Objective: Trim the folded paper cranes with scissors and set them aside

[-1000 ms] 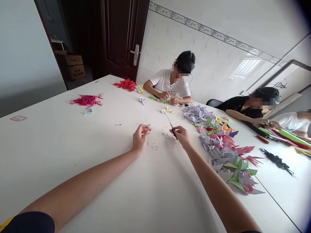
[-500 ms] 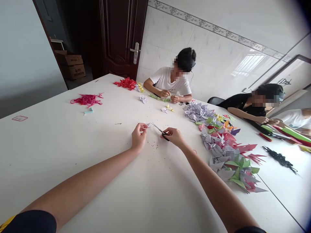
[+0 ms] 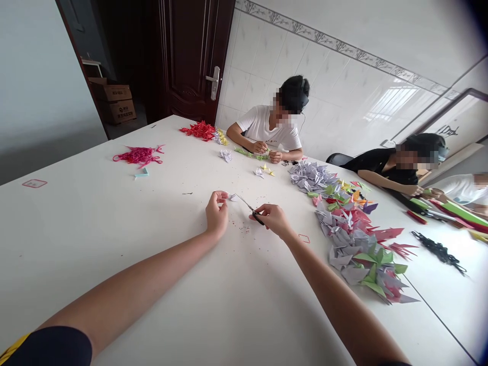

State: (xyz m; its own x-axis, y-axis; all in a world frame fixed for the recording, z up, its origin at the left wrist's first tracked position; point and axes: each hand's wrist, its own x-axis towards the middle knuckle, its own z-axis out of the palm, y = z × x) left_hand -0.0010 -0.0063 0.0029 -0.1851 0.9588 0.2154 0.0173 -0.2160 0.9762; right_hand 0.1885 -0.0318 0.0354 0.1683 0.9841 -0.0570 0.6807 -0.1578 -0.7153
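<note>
Between the fingertips of my left hand point(image 3: 217, 214) is a small pale folded paper piece point(image 3: 232, 197), probably a crane, though it is too small to be sure. My right hand point(image 3: 272, 218) grips black-handled scissors point(image 3: 257, 217) by their loops. The scissors' thin blades point up and left, and their tips reach close to the paper piece; whether they touch it I cannot tell. Tiny reddish scraps point(image 3: 241, 227) lie on the white table point(image 3: 160, 284) below, between my two hands.
A long heap of folded paper cranes point(image 3: 343, 229) lies to my right, with a black cord bundle point(image 3: 438, 251) beyond it. Pink cord point(image 3: 139, 156) and red folded paper point(image 3: 200, 130) lie at the far left. Co-workers point(image 3: 272, 127) sit across the table and at right.
My left hand and the paper piece have shifted very slightly. The scissors' tips have moved a little left, and the view has shifted slightly.
</note>
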